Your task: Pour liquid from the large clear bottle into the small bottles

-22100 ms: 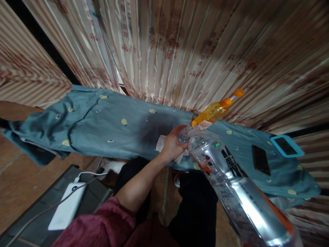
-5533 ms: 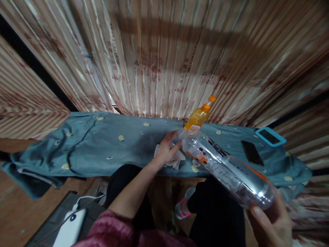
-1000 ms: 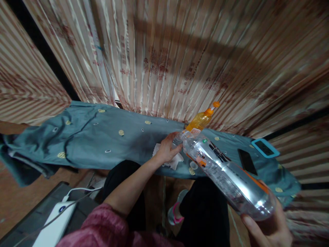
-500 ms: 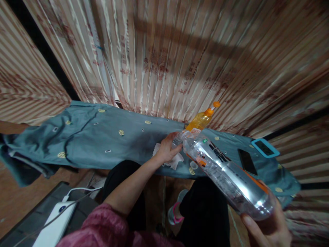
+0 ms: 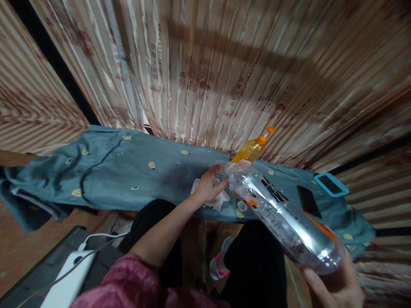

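Curtain behind blue-clothed counter (image 5: 135,179) | right hand (image 5: 337,288) grips bottle (image 5: 282,222) base, long axis slanting toward far edge | left hand (image 5: 210,186) closed at its neck, nearer the mouth, probably on the cap | tissue (image 5: 220,200) beneath.

The person wore a fuzzy maroon sleeve (image 5: 128,284) on the left arm, pushed up so the forearm was bare down to the left hand (image 5: 208,187). At about five o'clock in the view, the right hand (image 5: 337,286) showed no sleeve. The trousers (image 5: 253,261) were black, and a grey shoe (image 5: 219,263) carried pink trim.
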Demonstrator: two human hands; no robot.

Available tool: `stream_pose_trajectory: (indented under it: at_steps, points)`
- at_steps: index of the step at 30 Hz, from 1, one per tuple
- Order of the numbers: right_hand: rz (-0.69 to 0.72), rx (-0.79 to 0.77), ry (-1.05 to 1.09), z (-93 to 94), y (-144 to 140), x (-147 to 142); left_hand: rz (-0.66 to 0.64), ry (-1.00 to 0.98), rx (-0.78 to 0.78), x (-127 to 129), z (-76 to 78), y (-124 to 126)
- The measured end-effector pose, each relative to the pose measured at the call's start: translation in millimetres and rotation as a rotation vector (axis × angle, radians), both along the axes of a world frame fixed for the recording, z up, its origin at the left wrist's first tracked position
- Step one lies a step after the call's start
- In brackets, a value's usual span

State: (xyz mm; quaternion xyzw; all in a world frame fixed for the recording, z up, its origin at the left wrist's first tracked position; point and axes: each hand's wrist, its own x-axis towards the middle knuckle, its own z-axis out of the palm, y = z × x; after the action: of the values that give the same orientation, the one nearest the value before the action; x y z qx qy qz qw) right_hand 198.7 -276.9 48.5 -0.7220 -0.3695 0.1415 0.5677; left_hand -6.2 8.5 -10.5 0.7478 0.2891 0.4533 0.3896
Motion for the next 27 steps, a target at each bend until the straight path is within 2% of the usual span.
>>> stream_pose_trajectory:
  at_steps: [8,17,27]
  points:
    - [-0.007,-0.013,-0.051,0.4,0.8,-0.1,-0.005,-0.009,-0.006,-0.4,-0.2,0.0]
    - [-0.029,-0.012,-0.012,22.3,8.5,-27.2,-0.014,-0.004,-0.001,-1.0,2.0,-0.4]
    - [-0.024,-0.018,-0.028,19.0,6.7,-22.5,-0.017,-0.016,-0.004,0.1,0.3,0.4]
